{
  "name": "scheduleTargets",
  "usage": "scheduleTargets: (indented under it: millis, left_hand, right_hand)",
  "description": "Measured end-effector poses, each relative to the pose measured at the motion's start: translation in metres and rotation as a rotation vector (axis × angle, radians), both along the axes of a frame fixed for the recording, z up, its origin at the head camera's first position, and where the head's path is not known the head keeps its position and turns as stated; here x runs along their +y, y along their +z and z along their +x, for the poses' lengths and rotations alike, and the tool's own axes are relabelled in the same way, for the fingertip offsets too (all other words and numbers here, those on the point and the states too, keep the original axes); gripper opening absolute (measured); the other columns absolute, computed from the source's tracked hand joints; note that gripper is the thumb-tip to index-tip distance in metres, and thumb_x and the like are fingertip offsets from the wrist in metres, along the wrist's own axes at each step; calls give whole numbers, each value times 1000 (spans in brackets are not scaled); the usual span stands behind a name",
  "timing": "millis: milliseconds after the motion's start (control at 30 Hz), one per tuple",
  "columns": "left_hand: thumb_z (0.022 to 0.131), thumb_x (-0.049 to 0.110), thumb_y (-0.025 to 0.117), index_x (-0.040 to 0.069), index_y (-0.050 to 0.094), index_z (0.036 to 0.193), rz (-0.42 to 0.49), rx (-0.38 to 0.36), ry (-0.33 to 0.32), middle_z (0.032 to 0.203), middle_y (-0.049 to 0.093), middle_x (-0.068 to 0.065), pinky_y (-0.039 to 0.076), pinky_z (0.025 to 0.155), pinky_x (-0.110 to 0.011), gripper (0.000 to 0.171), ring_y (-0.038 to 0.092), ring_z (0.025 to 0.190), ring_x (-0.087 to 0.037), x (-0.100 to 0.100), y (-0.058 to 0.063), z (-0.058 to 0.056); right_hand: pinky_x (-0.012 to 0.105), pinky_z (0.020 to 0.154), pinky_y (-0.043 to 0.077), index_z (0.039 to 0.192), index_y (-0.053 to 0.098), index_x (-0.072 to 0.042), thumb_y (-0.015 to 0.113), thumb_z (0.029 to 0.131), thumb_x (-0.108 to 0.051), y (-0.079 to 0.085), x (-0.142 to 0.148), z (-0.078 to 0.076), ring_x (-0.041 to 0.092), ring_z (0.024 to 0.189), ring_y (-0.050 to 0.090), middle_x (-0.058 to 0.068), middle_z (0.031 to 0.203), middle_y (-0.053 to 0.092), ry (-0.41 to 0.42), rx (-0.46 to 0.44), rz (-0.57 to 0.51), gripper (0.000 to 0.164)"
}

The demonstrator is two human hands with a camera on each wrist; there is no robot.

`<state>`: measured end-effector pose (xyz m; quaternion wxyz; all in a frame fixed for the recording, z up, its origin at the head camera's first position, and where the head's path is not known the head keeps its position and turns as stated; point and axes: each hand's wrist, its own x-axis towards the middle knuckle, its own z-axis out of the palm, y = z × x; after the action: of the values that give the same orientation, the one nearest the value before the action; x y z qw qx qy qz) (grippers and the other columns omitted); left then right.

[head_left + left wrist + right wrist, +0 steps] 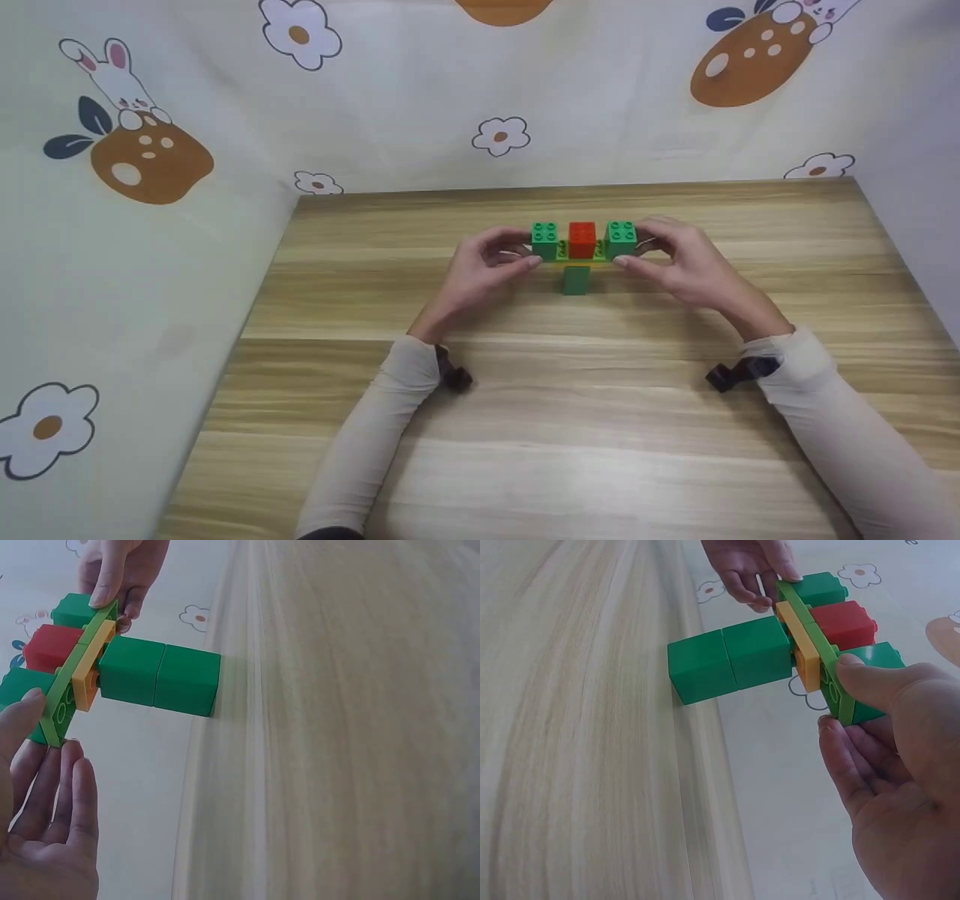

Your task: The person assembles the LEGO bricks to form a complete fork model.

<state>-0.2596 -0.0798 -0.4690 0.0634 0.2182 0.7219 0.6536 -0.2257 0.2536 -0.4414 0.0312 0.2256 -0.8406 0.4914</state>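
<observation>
A toy-brick build stands between both hands in the head view. Its column is two stacked green bricks (160, 675), the lower end at the wooden tabletop. Above come a yellow plate (801, 649) and a light green strip (815, 631). Along the strip sit a red brick (582, 240) in the middle, a left green brick (544, 241) and a right green brick (621, 241). My left hand (482, 264) pinches the strip's left end, thumb on the green brick. At the right end my right hand (686, 264) does likewise, its fingertips under the strip.
The wooden tabletop (555, 435) stretches in front of the build, its back edge meeting a patterned wall covering (405, 112). Another wall (150, 300) runs along the left side. Dark wrist cameras (454, 371) are strapped over both sleeves.
</observation>
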Motion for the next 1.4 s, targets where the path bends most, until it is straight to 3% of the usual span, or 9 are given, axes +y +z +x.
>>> scheduleTargets:
  millis: [633,933,1400]
  left_hand:
    - [92,21,88,11,74,130,-43,22,-7,127,77,-7,64,102,-37,42,75,108,-21,-1,1,0]
    - [93,23,88,11,74,132,-56,28,1,130,76,-7,62,104,-47,43,74,106,-21,-1,0,-1]
    - [93,22,88,13,74,132,-71,37,10,129,77,-6,64,100,-37,43,74,106,-20,-2,-1,0]
  right_hand:
    - [14,96,59,123,74,0,82,97,-9,-2,0,-1,10,102,72,12,113,70,13,-14,-16,29]
    - [15,96,60,125,74,-1,83,96,-11,-2,0,0,10,102,73,13,114,71,2,-29,-19,31]
    - [14,98,58,126,74,-3,82,97,-14,-2,0,-2,10,104,72,9,116,71,0,-44,3,31]
